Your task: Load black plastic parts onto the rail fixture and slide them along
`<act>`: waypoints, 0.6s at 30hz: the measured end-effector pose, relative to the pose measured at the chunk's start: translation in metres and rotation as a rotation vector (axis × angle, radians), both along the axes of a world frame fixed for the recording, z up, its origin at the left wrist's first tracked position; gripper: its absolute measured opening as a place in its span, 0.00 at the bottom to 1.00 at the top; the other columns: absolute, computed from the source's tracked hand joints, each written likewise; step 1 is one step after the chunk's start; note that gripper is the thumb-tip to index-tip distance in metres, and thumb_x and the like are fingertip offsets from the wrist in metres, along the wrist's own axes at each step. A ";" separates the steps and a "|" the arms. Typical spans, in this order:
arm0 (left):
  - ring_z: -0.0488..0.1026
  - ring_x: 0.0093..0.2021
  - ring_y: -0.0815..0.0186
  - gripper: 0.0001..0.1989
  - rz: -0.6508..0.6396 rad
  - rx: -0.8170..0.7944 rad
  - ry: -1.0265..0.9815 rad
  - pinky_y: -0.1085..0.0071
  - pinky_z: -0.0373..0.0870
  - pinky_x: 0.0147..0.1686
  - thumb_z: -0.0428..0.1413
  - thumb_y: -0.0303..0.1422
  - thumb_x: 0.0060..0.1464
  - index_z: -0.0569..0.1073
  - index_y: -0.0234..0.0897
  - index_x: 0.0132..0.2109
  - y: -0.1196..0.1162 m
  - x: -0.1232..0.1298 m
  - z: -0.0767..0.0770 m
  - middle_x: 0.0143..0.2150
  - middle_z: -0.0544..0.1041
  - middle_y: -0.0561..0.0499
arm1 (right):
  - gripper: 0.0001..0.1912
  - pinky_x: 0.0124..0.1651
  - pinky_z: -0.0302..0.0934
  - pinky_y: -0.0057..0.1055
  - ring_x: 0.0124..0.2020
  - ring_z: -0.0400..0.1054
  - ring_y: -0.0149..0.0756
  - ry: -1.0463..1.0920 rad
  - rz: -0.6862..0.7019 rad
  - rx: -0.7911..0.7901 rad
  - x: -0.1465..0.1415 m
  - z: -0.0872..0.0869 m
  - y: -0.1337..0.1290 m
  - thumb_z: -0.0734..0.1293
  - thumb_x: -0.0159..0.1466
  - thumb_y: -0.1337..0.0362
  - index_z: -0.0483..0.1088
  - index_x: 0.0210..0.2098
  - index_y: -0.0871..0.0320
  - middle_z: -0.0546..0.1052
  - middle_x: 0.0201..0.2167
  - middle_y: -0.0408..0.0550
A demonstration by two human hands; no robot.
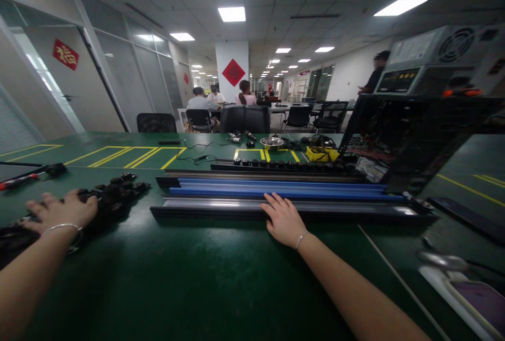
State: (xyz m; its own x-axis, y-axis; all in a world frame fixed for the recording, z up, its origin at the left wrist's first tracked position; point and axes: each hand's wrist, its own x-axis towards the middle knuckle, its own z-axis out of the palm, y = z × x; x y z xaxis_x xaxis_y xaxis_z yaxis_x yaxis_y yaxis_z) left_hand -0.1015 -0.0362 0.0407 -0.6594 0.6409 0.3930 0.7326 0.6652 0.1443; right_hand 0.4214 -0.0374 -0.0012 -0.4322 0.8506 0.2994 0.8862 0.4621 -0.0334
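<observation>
Fingers spread, my left hand (65,212) lies at a row of dark parts (122,191) on the left side of the green table; some parts are hidden beneath it. My right hand (284,219) rests open with its fingertips over the nearest long rail (221,205), a black strip with a shiny silvery channel. Just behind that rail lies a blue rail (236,187), parallel to it. A further dark rail (252,174) runs behind the blue one. Neither hand is wrapped round anything that I can see.
An open computer case (406,130) with a power supply (437,51) on top stands at the right. Behind the rails are a metal bowl (272,142) and a yellow item (320,154). A screwdriver (23,180) lies far left, a phone (479,299) front right. People sit beyond.
</observation>
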 end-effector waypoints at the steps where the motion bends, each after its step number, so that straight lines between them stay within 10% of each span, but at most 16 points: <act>1: 0.37 0.63 0.40 0.33 -0.031 0.009 -0.030 0.37 0.50 0.49 0.29 0.49 0.55 0.57 0.33 0.59 0.003 0.016 0.000 0.66 0.43 0.37 | 0.24 0.59 0.41 0.46 0.62 0.43 0.42 -0.001 -0.001 0.001 -0.001 -0.001 0.000 0.59 0.55 0.64 0.62 0.52 0.50 0.54 0.62 0.46; 9: 0.41 0.65 0.56 0.24 -0.893 -0.052 0.115 0.52 0.50 0.58 0.41 0.42 0.57 0.60 0.42 0.58 0.014 0.197 -0.024 0.66 0.47 0.47 | 0.21 0.56 0.51 0.37 0.54 0.59 0.38 0.086 0.026 0.036 0.022 0.019 0.009 0.56 0.60 0.57 0.66 0.50 0.55 0.69 0.52 0.49; 14: 0.44 0.65 0.56 0.22 -1.055 -0.079 0.068 0.47 0.44 0.59 0.42 0.44 0.56 0.61 0.49 0.57 0.009 0.248 -0.049 0.65 0.53 0.51 | 0.23 0.55 0.50 0.41 0.55 0.56 0.46 0.345 -0.565 0.463 0.113 0.043 0.028 0.56 0.59 0.61 0.64 0.49 0.67 0.65 0.53 0.62; 18: 0.47 0.64 0.56 0.13 -1.077 -0.089 0.070 0.46 0.42 0.58 0.46 0.42 0.55 0.72 0.48 0.42 0.013 0.246 -0.054 0.62 0.60 0.53 | 0.31 0.55 0.46 0.49 0.59 0.48 0.58 0.554 -1.049 0.553 0.183 0.023 0.028 0.59 0.56 0.58 0.58 0.54 0.73 0.56 0.57 0.74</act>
